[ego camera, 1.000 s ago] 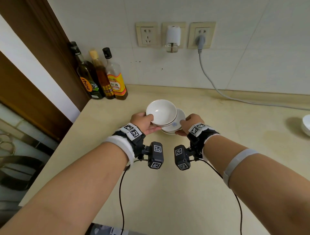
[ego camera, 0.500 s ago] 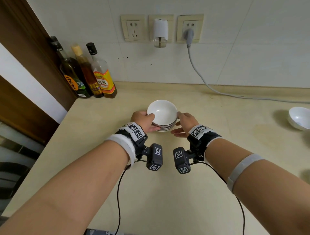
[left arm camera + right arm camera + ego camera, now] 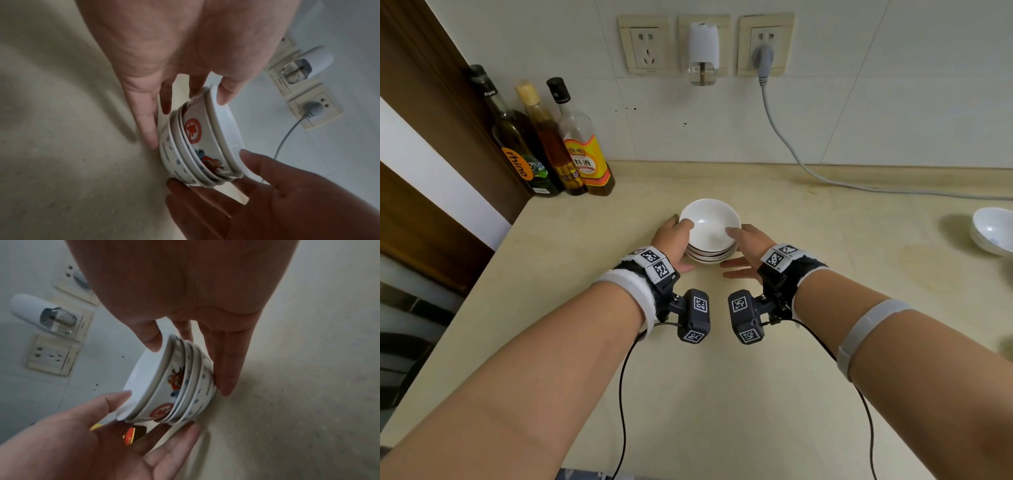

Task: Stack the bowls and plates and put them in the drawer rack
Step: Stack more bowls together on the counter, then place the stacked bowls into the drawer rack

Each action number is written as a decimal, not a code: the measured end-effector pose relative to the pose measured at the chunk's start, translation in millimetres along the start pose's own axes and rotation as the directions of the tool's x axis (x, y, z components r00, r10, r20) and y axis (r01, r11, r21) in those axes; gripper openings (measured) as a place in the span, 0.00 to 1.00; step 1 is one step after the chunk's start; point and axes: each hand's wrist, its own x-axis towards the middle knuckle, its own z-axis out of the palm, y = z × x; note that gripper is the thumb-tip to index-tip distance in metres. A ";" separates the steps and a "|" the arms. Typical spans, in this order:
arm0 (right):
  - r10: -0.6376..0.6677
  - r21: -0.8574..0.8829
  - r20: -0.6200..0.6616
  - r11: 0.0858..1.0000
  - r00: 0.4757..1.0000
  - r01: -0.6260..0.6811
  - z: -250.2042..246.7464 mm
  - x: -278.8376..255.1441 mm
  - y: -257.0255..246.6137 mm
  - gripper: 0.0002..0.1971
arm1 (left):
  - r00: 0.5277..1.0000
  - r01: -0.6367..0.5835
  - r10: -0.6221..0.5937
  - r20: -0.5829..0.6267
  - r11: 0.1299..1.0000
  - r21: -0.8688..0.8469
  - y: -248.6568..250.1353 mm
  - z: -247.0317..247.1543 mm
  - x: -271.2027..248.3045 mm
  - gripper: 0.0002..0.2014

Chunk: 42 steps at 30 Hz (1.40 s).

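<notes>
Stack of bowls (image 3: 710, 229) now fully nested, left hand (image 3: 672, 240) and right hand (image 3: 750, 247) each with thumb-and-finger pinch on it.

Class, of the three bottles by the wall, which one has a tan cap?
The middle bottle, with amber contents. The dark one on its left and the yellow-labelled one on its right both have black caps.

A beige stone countertop (image 3: 722, 411) meets a white tiled wall (image 3: 893, 85) bearing a row of cream socket plates (image 3: 645, 44); a dark brown wooden panel (image 3: 421, 85) stands left.
</notes>
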 end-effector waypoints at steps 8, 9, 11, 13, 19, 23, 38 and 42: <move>0.011 0.082 -0.045 0.997 0.999 -0.007 0.0 -12.4 21.3 0.25 | 0.995 -0.014 0.026 0.093 0.992 -0.122 -20.3 2.0 -17.2 0.21; 0.015 0.081 -0.051 0.997 0.999 -0.011 -3.3 -18.9 23.2 0.24 | 0.994 -0.008 0.021 0.106 0.992 -0.122 -22.7 1.6 -23.6 0.20; 0.024 0.076 -0.061 0.997 0.998 -0.019 -10.9 -35.8 24.4 0.24 | 0.991 -0.007 0.024 0.131 0.992 -0.128 -27.7 3.0 -39.2 0.22; 0.038 0.062 -0.061 0.997 0.997 -0.034 -20.8 -54.6 24.5 0.25 | 0.988 -0.029 0.047 0.147 0.991 -0.127 -31.9 7.3 -58.0 0.24; 0.036 0.027 -0.006 0.999 0.999 -0.036 -66.2 -113.1 39.9 0.23 | 0.972 -0.148 0.157 0.176 0.987 -0.066 -42.4 33.5 -137.0 0.25; -0.055 0.064 0.155 0.997 0.986 0.045 -101.0 -140.7 66.5 0.31 | 0.966 -0.221 0.224 0.133 0.975 -0.035 -63.0 55.6 -195.0 0.24; 0.135 -0.106 0.612 0.990 0.779 -0.088 -211.1 -261.1 206.6 0.28 | 0.998 -0.052 0.049 -0.042 0.996 -0.076 -216.1 114.6 -376.1 0.24; 0.209 -0.150 0.594 0.978 0.777 -0.148 -227.6 -273.9 235.2 0.18 | 0.994 0.034 -0.023 -0.104 0.993 0.111 -278.9 112.8 -380.8 0.22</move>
